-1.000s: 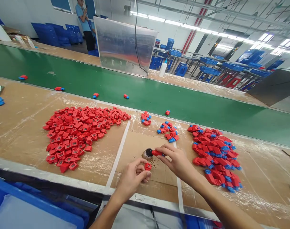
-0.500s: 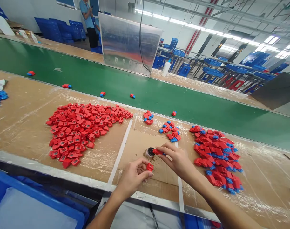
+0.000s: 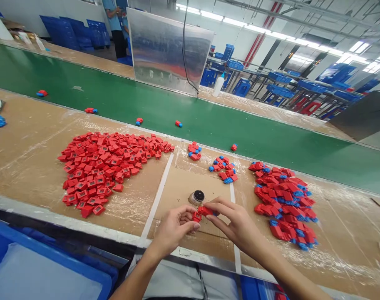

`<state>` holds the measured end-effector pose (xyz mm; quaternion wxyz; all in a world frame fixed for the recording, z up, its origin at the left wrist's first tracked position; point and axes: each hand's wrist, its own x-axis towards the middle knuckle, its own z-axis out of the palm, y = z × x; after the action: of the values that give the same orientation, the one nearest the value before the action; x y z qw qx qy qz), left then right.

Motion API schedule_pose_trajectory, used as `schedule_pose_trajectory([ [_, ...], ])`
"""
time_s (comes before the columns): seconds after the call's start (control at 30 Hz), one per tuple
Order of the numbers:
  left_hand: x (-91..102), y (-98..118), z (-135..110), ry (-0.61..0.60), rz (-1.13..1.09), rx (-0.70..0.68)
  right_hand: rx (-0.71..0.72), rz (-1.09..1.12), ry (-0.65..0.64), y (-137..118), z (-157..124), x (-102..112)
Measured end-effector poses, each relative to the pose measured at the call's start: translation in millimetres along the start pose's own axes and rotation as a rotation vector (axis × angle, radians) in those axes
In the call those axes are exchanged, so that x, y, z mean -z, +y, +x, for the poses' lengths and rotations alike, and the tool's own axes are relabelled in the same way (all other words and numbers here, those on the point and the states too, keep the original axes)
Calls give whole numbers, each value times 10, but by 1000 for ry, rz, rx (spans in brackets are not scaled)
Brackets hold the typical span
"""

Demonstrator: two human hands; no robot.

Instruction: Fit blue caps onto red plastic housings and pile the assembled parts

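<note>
My left hand [image 3: 177, 224] is closed on a small red plastic block [image 3: 196, 216], pinched between thumb and fingers. In my right hand [image 3: 232, 214] is a red-and-blue plastic piece [image 3: 205, 210], its red end pointing left and close against the block; whether they touch I cannot tell. My right fingers cover most of its blue end. Just beyond both hands, a small round pot [image 3: 197, 196] with a black top stands on the cardboard [image 3: 180, 183], dark specks scattered around it.
A heap of red blocks [image 3: 105, 166] lies left, a pile of red-and-blue pieces [image 3: 285, 204] right. Smaller clusters [image 3: 224, 168] sit behind the pot. Single pieces lie on the green belt [image 3: 115, 100]. A metal panel [image 3: 167, 50] stands beyond; a person [image 3: 115, 25] is far back.
My right hand has drawn the red-and-blue piece away from the pot's top, toward me and up to the block in my left hand. Pieces on the belt have shifted slightly right.
</note>
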<state>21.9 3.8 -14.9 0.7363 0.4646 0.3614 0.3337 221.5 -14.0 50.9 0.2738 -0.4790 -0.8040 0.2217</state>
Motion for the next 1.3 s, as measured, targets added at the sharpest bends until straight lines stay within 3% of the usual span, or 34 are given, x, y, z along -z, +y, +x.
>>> schedule_pose_trajectory([
  [0.47,7,25,15,-36,30,-5,-35,17,-33,5,-41,-55],
  [0.7,22,3,-18,-41,130,-17,-47,-27,-123,-22,-76,-143],
  [1.07,61,-12,-20,-38,330,6,-59,-49,-56,-119,-84,-327],
  [1.17,108,104,34,-91,378,71,-57,-11,-10,-18,-62,-152],
  [1.23,254,314,114,-74,449,85,-109,-50,76,177,-66,183],
  [1.3,500,601,267,132,616,-28,-243,-173,206,488,-120,693],
])
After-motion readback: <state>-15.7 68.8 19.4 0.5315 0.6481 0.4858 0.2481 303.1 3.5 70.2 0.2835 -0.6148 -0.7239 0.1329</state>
